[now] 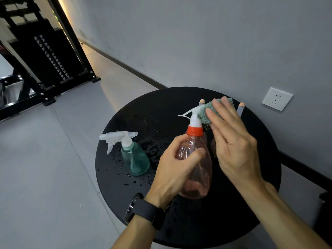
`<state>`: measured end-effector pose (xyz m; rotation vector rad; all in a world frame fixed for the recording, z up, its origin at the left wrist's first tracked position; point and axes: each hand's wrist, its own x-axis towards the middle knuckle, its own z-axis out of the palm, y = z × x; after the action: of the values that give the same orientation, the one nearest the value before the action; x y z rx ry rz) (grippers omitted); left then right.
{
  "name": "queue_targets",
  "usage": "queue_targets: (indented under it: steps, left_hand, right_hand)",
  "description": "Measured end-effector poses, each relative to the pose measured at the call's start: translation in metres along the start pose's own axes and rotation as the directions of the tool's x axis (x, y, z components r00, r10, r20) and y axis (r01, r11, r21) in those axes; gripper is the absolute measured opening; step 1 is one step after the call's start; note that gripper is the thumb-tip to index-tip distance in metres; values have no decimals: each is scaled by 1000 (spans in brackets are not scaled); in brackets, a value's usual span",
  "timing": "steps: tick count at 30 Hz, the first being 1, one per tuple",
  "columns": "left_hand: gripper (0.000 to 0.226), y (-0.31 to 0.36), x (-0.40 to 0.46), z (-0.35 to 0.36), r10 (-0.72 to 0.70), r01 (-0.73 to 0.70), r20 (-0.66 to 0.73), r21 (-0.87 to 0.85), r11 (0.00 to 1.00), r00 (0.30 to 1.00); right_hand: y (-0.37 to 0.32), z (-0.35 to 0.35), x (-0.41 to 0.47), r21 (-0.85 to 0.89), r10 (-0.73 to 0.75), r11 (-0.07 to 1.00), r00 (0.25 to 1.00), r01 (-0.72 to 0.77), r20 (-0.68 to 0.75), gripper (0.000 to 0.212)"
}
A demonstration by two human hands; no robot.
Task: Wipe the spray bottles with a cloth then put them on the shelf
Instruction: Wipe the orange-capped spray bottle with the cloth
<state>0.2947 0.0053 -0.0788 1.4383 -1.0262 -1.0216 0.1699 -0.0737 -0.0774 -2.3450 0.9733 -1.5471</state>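
My left hand (177, 169) grips the body of a pink transparent spray bottle (197, 177) with an orange collar and a white trigger head, held tilted above the round black table (143, 112). My right hand (231, 139) presses a green fluffy cloth (206, 112) against the bottle's white head. A teal spray bottle (133, 157) with a clear white trigger stands upright on the table's left part. Behind my right hand a second pink bottle (213, 148) is mostly hidden; its nozzle tip may be the peach one (240, 106).
Water drops lie scattered over the table top around the teal bottle. A black metal shelf rack (45, 56) stands on the grey floor at the upper left. The grey wall with a white socket (277, 98) runs close behind the table.
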Motion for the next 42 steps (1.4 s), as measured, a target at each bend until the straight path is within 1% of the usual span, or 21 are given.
queue_targets:
  steps: [2,6,9,12,14,16,18,21,24,28,31,33,35,38,40,42]
  left_hand:
    - [40,0,2,-1,-4,3,-30,-55,998,1000]
    - [31,3,4,-5,-9,-1,-67,-149,989,998]
    - [27,5,5,-8,-21,5,-89,-177,984,996]
    - [24,4,8,-12,-49,22,-133,-196,980,990]
    - [28,3,9,-13,-38,16,-142,-158,987,989]
    - [27,2,6,-12,-6,-3,-111,-77,997,994]
    - [26,1,2,-8,4,-5,-66,-12,1000,998]
    - [33,0,0,-2,17,-17,-17,48,999,1000]
    - [35,2,0,-1,33,-33,-41,-7,999,999]
    - [30,6,4,-7,26,-39,-114,-110,993,993]
    - [34,5,6,-13,14,-31,-150,-113,993,989]
    - [40,7,6,-13,-2,-17,-179,-106,994,984]
    - [37,7,6,-12,-6,-11,-208,-79,997,978]
    - [23,4,8,-13,17,-20,-228,-9,1000,974]
    - [25,3,8,-14,34,-27,-224,34,999,974]
    - [28,2,8,-16,60,-35,-222,115,993,973]
  right_hand:
    - [-2,2,-2,3,8,1000,1000,-8,2,35]
    - [-8,8,-9,20,-3,1000,997,1,77,37]
    - [-8,11,-11,21,6,1000,994,-8,109,38]
    - [-8,11,-11,-5,20,1000,998,-19,59,39]
    - [-9,9,-9,1,15,1000,1000,-15,-4,39]
    - [-11,7,-5,13,-6,1000,1000,7,-28,39]
    - [-13,7,-2,2,-28,1000,999,28,-23,38]
    - [-15,10,-1,0,-19,1000,1000,19,13,37]
    - [-12,11,-5,-5,4,1000,999,-4,43,39]
    - [-9,13,-14,11,13,1000,994,-15,110,39]
    - [-7,13,-18,10,24,1000,990,-26,139,38]
    - [-5,12,-18,-17,45,999,992,-43,119,39]
    - [-5,10,-15,-28,66,998,996,-64,67,39]
    - [-8,5,-9,11,89,996,995,-88,-40,35]
    - [-10,3,-6,49,111,993,991,-108,-75,35]
    - [-13,1,-4,88,141,987,987,-133,-79,36]
